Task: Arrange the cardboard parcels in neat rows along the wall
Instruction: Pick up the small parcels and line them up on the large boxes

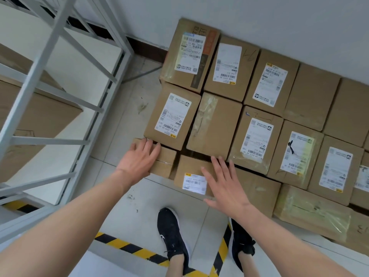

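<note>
Parcels [255, 138] lie on the floor [139, 206] in rows against the wall [259, 17], filling the view from 12 to 4 o'clock: a back row touching the wall, a middle row tight against it, and a lower front row nearest us. Our left grip [142, 156] is wide, its fingers straight and laid flat on the top of a small box [165, 163] at the front row's 9 o'clock end, holding nothing. Our right grip [225, 182] is wide too, fingers spread, palm down over the next box [189, 166], just at 3 o'clock of its white label [194, 183]; we cannot tell whether the palm presses on it. The two boxes sit just beside each other with a thin gap between. A grey rack [60, 76] stands at 9 to 11 o'clock. At 6 o'clock our black shoes [171, 234] stand by yellow-black tape [127, 246].
</note>
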A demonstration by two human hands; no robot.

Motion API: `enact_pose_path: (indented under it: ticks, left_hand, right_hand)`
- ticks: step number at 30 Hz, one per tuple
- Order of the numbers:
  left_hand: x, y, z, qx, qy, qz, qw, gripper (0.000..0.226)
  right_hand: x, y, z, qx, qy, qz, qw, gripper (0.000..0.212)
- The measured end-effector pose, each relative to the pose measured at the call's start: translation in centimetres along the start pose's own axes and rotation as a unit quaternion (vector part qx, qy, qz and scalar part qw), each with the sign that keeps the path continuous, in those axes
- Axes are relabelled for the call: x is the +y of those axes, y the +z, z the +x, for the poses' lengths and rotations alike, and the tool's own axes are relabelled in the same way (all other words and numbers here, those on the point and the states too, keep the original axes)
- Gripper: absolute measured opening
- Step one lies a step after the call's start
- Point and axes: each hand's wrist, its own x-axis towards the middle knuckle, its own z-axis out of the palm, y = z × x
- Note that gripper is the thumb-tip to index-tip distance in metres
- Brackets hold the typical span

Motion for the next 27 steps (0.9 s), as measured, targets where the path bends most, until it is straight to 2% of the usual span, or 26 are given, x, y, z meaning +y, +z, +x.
enact_pose_path:
  ticks: [15, 19, 23, 27]
  left_hand:
    - [2.6, -1.1, 0.2, 0.01, 0.007, 0.003, 1.0, 0.108]
    - [3.5, -1.4, 1.0, 0.016, 0.038, 0.018, 0.999, 0.108]
    - [4.3, -1.6, 1.6, 0.023, 0.051, 0.035, 0.998, 0.112]
    - [5.2, -2.2, 1.8, 0.045, 0.072, 0.011, 0.996, 0.129]
  right_hand:
    - [0.4, 0.8, 0.2, -0.007, 0.065, 0.014, 0.998, 0.084]
    - [0.3, 1.3, 0.3, 0.0, 0.087, 0.021, 0.996, 0.088]
    - [0.5, 1.7, 0.1, 0.007, 0.072, 0.03, 0.997, 0.089]
    - [2.1, 1.8, -0.4, 0.006, 0.055, 0.03, 0.998, 0.101]
